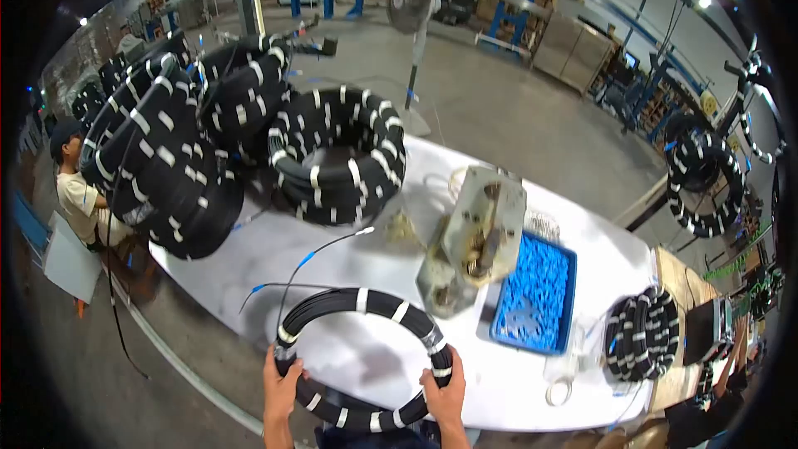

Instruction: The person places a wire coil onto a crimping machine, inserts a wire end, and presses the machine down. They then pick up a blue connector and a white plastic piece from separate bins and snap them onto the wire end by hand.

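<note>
A coil of black cable [368,421], bound at intervals with white tape, is held tilted over the near edge of the table. My left hand [283,384] grips its left side, fingers wrapped round the bundle. On the opposite side my right hand [445,388] is closed round the coil in the same way. Two loose cable ends with blue sleeves [308,258] stick out at the upper left of the coil. Just beyond it stands a metal machine [482,229], and beside that a blue tray [497,337] full of small blue pieces.
Stacks of taped black coils [166,166] crowd the table's left end, with a single pile [337,166] near the middle. Smaller coils [642,334] and a tape roll [559,392] lie to the right. A person [79,191] is at far left; a fan [411,2] stands behind.
</note>
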The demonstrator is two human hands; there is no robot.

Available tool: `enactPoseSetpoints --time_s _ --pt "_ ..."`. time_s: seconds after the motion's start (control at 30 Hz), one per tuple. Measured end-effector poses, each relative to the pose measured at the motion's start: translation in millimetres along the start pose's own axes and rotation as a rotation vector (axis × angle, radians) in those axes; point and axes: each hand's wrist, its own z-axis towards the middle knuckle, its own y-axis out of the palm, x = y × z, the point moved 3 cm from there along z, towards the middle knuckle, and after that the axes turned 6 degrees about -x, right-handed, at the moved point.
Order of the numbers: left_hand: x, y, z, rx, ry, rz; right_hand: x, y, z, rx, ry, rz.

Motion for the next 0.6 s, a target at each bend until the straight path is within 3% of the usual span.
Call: enactPoseSetpoints --time_s 0.07,0.1,0.17,0.23,0.3,0.37,0.43,0.5,0.6 --pt "29.7 2.9 -12.3 0.012 -0.077 0.044 0.3 7.2 -14.1 0.009 0.126 0.114" --pt "-19.8 29.2 -49.8 -0.004 -0.149 -0.027 23.0 -47.1 -40.1 0.044 0.124 -0.012" --pt "-21.2 14.6 -42.8 -0.096 0.086 0.517 30.9 -41.1 -49.8 0.131 0.121 -0.052" --pt "-19.0 19.6 -45.2 -0.143 0.052 0.56 45.1 -44.4 -60.0 0.171 0.125 -0.06" --pt "-22.3 26.1 -39.4 -0.124 0.146 0.514 55.6 -46.4 -64.8 0.221 0.122 -0.06" --pt "-29.9 29.6 -33.7 -0.147 0.139 0.574 58.1 -52.7 -66.7 0.235 0.03 -0.32" --pt "-49.4 31.6 -26.4 -0.123 0.215 0.688 73.7 -58.1 -68.7 0.262 0.039 -0.236" --pt "-64.7 36.0 -19.8 -0.112 0.152 0.6 84.0 -61.6 -70.7 0.252 0.078 -0.463" --pt "-70.2 39.0 -11.3 -0.161 0.203 0.732 96.5 -62.9 -70.9 0.237 0.094 -0.461"
